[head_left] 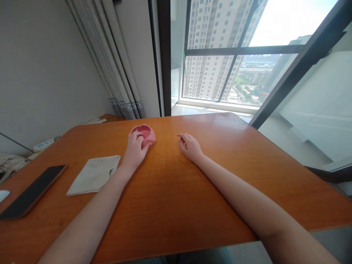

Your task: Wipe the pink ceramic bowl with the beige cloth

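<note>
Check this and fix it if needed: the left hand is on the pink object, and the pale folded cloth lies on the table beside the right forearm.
One slip: the head view shows the pale folded cloth beside the left forearm, not the right. The left hand is on the pink object, as stated.

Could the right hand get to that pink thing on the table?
Probably yes. The right hand is off to the right of the pink object, and nothing visible stands between them. The left hand is on its near left side, though, so the right side looks freer.
</note>
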{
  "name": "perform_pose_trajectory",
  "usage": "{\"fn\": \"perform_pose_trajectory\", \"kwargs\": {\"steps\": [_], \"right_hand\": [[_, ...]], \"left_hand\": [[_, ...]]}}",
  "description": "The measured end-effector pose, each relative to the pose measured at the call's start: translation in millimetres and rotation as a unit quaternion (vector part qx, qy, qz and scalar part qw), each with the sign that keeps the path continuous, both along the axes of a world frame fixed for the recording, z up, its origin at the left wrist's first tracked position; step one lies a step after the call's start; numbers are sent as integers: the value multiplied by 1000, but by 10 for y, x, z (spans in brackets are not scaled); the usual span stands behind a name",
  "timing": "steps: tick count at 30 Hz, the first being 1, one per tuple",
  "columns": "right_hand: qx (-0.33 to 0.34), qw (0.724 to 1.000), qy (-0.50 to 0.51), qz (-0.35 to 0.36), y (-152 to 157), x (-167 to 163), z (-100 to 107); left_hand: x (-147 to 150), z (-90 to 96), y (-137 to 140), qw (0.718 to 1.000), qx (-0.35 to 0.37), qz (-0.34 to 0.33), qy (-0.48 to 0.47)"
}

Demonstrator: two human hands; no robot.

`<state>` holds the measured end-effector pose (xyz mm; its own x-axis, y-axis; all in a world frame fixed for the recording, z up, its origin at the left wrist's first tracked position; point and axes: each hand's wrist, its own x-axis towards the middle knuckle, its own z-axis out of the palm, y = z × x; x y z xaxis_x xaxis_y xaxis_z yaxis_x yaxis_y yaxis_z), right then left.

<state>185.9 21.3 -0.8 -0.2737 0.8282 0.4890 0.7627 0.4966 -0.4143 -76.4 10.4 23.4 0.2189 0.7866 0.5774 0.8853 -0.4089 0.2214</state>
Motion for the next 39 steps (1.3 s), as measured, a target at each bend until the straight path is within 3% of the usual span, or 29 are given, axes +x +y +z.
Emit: {"fn": "perform_pose_trajectory", "kwargs": {"steps": [3, 7, 11, 17, 22, 28, 32, 35, 37, 39], "right_hand": [[24, 998, 53, -4, -31, 34, 28], [10, 998, 56, 12, -69, 48, 44], [-31, 999, -7, 35, -105, 31, 70], [-19, 987, -130, 96, -151, -35, 130], [-23, 975, -205, 81, -130, -43, 147], [8, 973, -220, 73, -111, -16, 121], [-6, 972, -223, 79, -123, -2, 130], [-25, 976, -200, 85, -133, 11, 125], [-36, 984, -159, 76, -128, 18, 103], [-38, 992, -105, 62, -109, 23, 70]], "left_hand": [[467, 20, -191, 995, -13, -103, 2], [756, -8, -317, 988, -26, -155, 2], [756, -81, -244, 985, -40, -167, -1], [626, -136, -148, 984, -52, -170, 0], [611, -143, -166, 980, -63, -186, -5], [641, -107, -206, 982, -81, -169, 24], [266, 138, -299, 993, -63, -72, 66], [-394, 255, -418, 990, -87, 95, 61], [-910, 216, -533, 961, -96, 242, 89], [-1374, 100, -666, 919, -139, 349, 120]]}}
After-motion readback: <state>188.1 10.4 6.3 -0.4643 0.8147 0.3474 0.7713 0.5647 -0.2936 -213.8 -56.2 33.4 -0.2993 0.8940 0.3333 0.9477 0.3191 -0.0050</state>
